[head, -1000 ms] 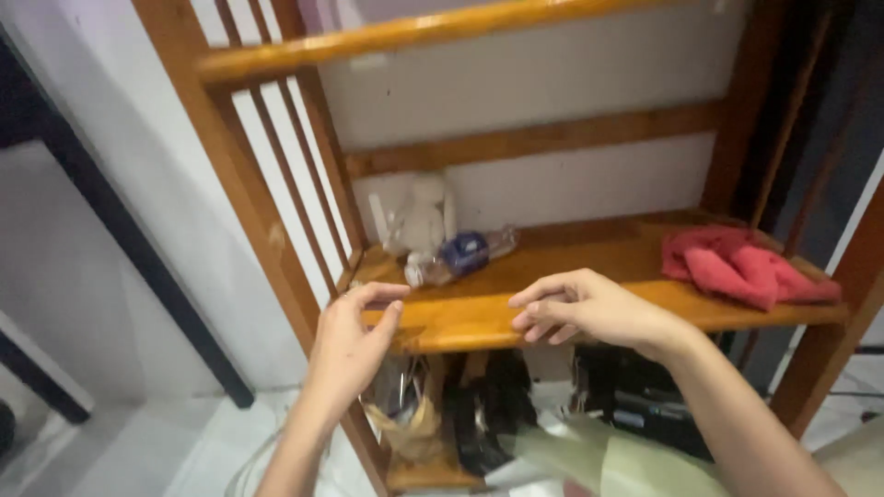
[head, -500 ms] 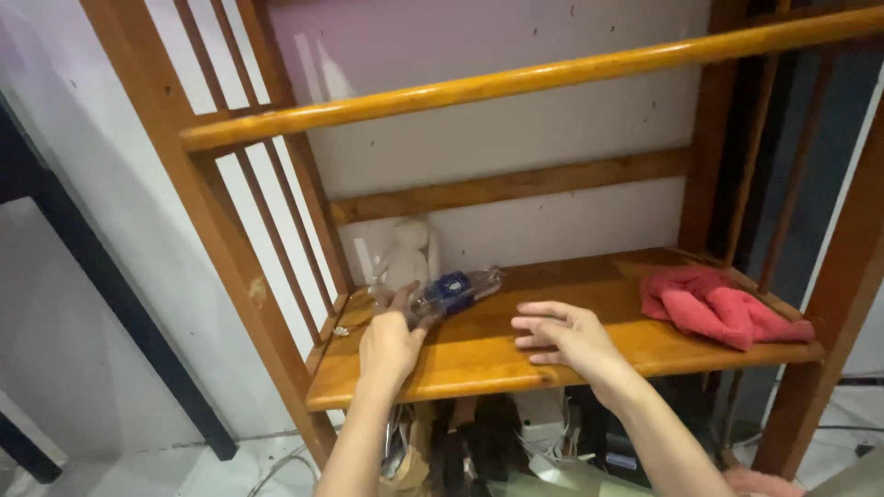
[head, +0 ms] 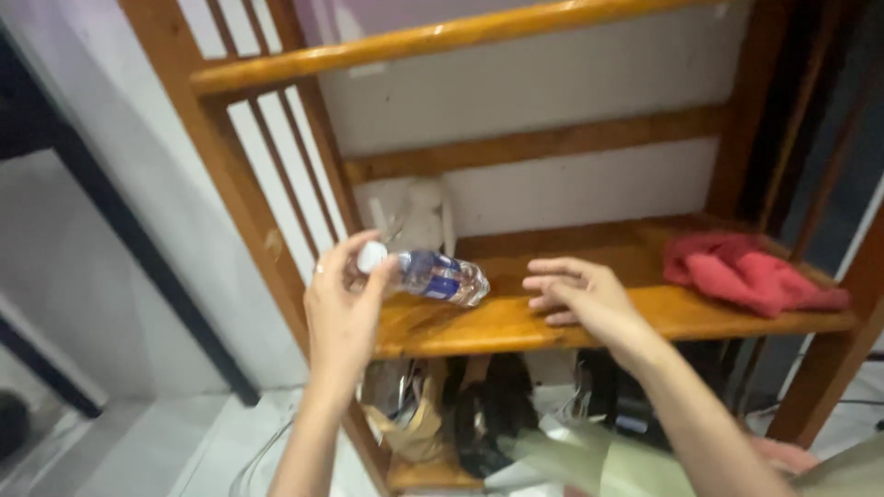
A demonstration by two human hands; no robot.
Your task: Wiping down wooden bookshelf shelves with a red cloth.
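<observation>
My left hand (head: pixel 345 308) grips a small clear plastic bottle (head: pixel 433 275) with a blue label by its white-capped end and holds it lying sideways just above the left part of a wooden shelf (head: pixel 516 322). My right hand (head: pixel 580 294) hovers over the middle of the shelf board with its fingers spread and nothing in it. A whitish soft item (head: pixel 414 216) stands against the wall at the shelf's back left corner.
A crumpled red cloth (head: pixel 746 267) lies at the shelf's right end. A wooden rail (head: pixel 442 37) runs above, with slatted side posts on the left. Bags and dark items (head: pixel 479 423) fill the space under the shelf. A pale green sheet (head: pixel 599 460) lies below right.
My left hand has taken hold of the bottle and lifted it off the shelf toward me. My right hand has stayed over the shelf's middle.
</observation>
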